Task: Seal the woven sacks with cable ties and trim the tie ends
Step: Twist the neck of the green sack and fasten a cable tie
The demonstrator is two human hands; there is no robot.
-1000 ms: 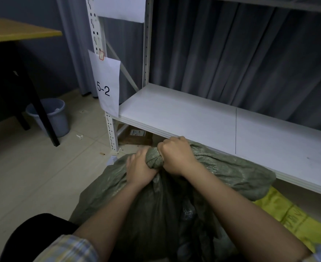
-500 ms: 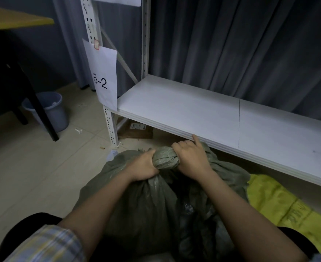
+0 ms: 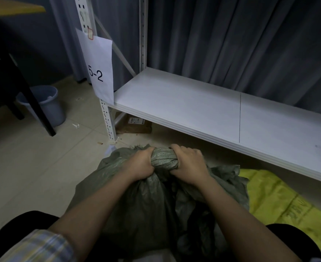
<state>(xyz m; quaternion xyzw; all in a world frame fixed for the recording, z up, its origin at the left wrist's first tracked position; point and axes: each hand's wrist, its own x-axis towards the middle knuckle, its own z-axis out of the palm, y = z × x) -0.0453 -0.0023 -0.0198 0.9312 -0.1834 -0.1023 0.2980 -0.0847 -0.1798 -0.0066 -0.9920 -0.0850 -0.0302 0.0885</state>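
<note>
A dark green woven sack [image 3: 142,208] stands on the floor between my knees, its mouth bunched into a thick twisted neck [image 3: 163,160]. My left hand [image 3: 139,163] grips the neck from the left, fingers curled round it. My right hand [image 3: 190,163] grips the same neck from the right, close beside the left. A yellow woven sack [image 3: 280,203] lies flat on the floor to the right, partly under the green one. No cable tie or cutter is visible.
A white shelf board [image 3: 193,108] of a metal rack runs just beyond the sack, with a paper label "5-2" [image 3: 99,72] on its post. A cardboard box [image 3: 135,125] sits under the shelf. A blue bucket [image 3: 44,104] and dark table leg [image 3: 35,104] stand at left.
The view has tilted down and the sack neck now lies lower in view. My right hand slid from above the neck to its right side; both hands keep hold.
</note>
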